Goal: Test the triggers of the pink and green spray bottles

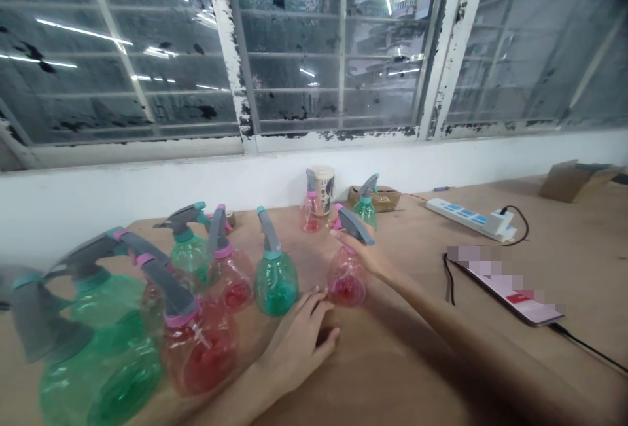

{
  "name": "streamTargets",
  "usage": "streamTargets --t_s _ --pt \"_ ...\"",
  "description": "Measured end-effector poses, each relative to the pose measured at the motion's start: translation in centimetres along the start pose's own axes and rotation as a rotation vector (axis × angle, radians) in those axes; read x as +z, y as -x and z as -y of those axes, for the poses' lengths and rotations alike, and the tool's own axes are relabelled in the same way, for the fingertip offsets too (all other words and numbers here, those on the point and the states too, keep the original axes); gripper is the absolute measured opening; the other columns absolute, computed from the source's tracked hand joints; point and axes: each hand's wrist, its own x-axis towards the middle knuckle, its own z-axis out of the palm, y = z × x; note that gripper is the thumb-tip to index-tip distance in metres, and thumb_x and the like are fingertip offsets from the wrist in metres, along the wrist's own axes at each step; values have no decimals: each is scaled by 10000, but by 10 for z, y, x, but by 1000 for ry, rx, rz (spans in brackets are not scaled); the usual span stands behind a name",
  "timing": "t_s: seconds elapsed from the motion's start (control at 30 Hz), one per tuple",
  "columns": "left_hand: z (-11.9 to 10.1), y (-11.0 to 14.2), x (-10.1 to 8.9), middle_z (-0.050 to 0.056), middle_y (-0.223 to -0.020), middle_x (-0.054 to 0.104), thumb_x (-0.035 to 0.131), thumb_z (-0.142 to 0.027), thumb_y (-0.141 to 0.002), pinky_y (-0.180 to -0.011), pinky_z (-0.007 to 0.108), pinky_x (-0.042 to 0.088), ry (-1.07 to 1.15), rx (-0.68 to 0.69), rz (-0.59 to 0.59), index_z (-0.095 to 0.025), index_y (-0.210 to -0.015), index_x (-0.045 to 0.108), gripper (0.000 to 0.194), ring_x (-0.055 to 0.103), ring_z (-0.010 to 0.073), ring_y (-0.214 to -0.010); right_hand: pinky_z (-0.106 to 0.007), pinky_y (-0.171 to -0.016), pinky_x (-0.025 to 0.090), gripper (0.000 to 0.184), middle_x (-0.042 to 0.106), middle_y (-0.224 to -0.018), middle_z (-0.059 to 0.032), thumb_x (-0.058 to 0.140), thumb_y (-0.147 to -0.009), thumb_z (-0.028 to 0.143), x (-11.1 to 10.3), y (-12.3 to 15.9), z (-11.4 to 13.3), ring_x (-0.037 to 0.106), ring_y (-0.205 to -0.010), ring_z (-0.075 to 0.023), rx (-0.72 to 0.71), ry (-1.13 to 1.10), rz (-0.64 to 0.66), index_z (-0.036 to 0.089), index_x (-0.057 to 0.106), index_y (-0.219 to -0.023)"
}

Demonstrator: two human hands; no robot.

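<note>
Two bare forearms are reaching forward across a light brown wooden table [343, 387]. The right arm is stretching in from the lower right, and the right hand [360, 249] is closing around the grey trigger head of a pink-red plastic spray bottle [347, 277], which is standing upright just below the hand. The left hand [299, 341] is lying palm down on the table, empty, with its fingers curving gently and slightly apart. Its fingertips are resting near a green spray bottle [276, 285], and its wrist is almost touching a red spray bottle [199, 354]. More green and red spray bottles are crowding the table to the left, all standing upright. Farther back, a paper cup [322, 189] is standing between a red bottle [311, 212] and a green bottle [366, 211], beside a woven basket [375, 198]. To the right, a white power strip [471, 218] and a phone with a blurred screen [507, 285] are lying on the table, with a cardboard box [569, 180] beyond them. Peeling white window frames [228, 40] are running along the wall behind.
</note>
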Motion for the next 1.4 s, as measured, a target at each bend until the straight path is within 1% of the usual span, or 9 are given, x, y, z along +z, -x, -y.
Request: streamTargets --t_s 0.2,0.37,0.47,0.57,0.67,0.87,1.1,1.3,1.4 --pt "-1 -1 -1 99 -1301 539 525 -278 -863 -1021 469 417 -19 -9 20 -197 -1130 557 280 466 265 -1244 -291 -713 436 233 620 -785 0 635 -739 348 1 2 1 564 -752 -174 -39 19 -3 215 611 -928" --pt "-1 0 0 103 -1312 531 518 -273 -867 -1013 464 424 -28 -5 22 -196 -1138 552 283 455 264 -1254 -263 -616 400 142 551 -705 24 598 -765 338 -2 3 8 488 -631 -137 -94 92 -10 211 561 -815" --pt "-1 0 -1 101 -1294 543 521 -277 -865 -1004 460 430 -17 1 9 -200 -1123 556 272 470 262 -1237 -254 -561 365 146 490 -641 38 579 -769 326 -4 6 12 437 -574 -122 -118 137 -41 214 499 -723" --pt "-1 0 -1 103 -1287 547 520 -281 -866 -1004 463 429 -6 5 9 -200 -1122 557 271 468 265 -1239 -252 -535 357 153 483 -626 37 567 -772 325 -3 8 15 428 -557 -120 -98 165 -53 217 479 -707" --pt "0 0 0 102 -1285 547 515 -283 -870 -1006 461 428 2 7 0 -202 -1137 551 281 469 265 -1238 -250 -527 365 158 490 -628 33 566 -779 336 -1 10 16 426 -547 -116 -54 151 -13 214 487 -719" --pt "0 0 1 95 -1276 551 520 -264 -863 -1013 458 423 1 9 3 -200 -1130 545 276 465 262 -1241 -278 -647 441 163 581 -750 8 591 -768 362 2 11 17 529 -677 -151 -80 67 -19 217 551 -831" --pt "-2 -1 -2 106 -1273 552 521 -267 -864 -1011 466 423 -11 -5 23 -189 -1123 549 272 458 266 -1248 -297 -706 448 199 627 -883 -20 615 -776 364 3 11 16 557 -755 -169 -73 70 -19 210 587 -898" --pt "-1 0 -1 102 -1276 554 521 -280 -866 -1009 459 429 -7 5 5 -196 -1127 546 276 468 265 -1241 -311 -729 463 202 617 -836 -13 630 -763 352 3 12 13 568 -757 -177 -77 45 -22 213 588 -903" --pt "-1 0 0 101 -1280 551 519 -278 -867 -1017 461 421 -10 4 14 -194 -1131 547 278 461 263 -1246 -326 -746 463 188 604 -777 3 626 -764 371 2 11 12 557 -701 -169 -70 42 -21 223 581 -871"
